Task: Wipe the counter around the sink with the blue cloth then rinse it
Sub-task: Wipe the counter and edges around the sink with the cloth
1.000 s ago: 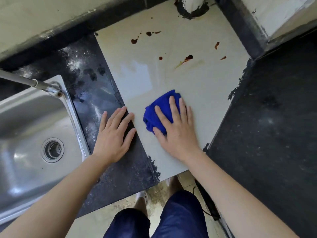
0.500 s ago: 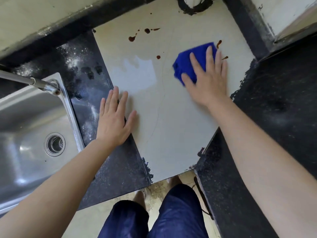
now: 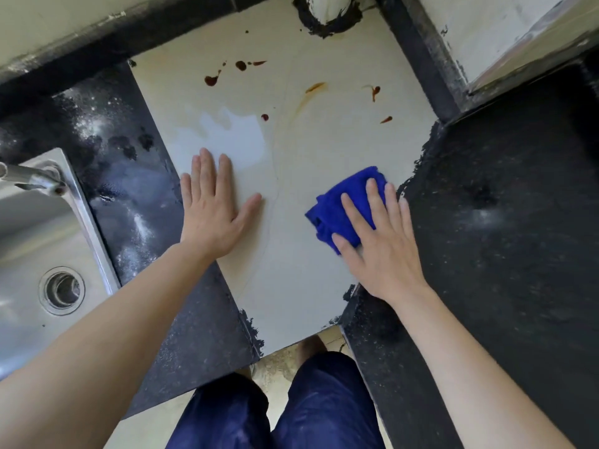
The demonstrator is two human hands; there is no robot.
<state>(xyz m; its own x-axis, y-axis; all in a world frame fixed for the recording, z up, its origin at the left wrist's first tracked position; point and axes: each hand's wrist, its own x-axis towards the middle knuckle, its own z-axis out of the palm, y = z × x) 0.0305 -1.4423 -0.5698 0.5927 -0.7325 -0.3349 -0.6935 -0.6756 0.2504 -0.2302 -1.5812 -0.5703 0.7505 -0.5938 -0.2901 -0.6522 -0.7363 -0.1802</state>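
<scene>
- The right hand [image 3: 382, 251] lies flat, fingers spread, pressing down on the blue cloth [image 3: 343, 205] at the right of centre in the frame; its grip is not closed, the palm and fingers simply cover the cloth's near half.
- The blue cloth is bunched, resting on the pale worktop [image 3: 291, 270] just beside the edge where the dark speckled surface [image 3: 502, 238] begins at the right.
- The left hand [image 3: 214, 209] is flat on the same pale worktop at the centre left, fingers apart, holding nothing, with its outer edge at the border of the dark wet strip [image 3: 129, 196].
- Reddish-brown stains [image 3: 212, 81] dot the upper part of the pale worktop, well apart from the cloth; a faint brownish smear [image 3: 312, 89] runs between them.
- A wet patch [image 3: 233, 131] shines just above the left hand.
- The steel sink [image 3: 32, 254] fills the left edge of the frame, its drain [image 3: 61, 290] at the lower left and the tap [image 3: 29, 178] above it.
- Dark blue trousers [image 3: 275, 406] show at the bottom centre.
</scene>
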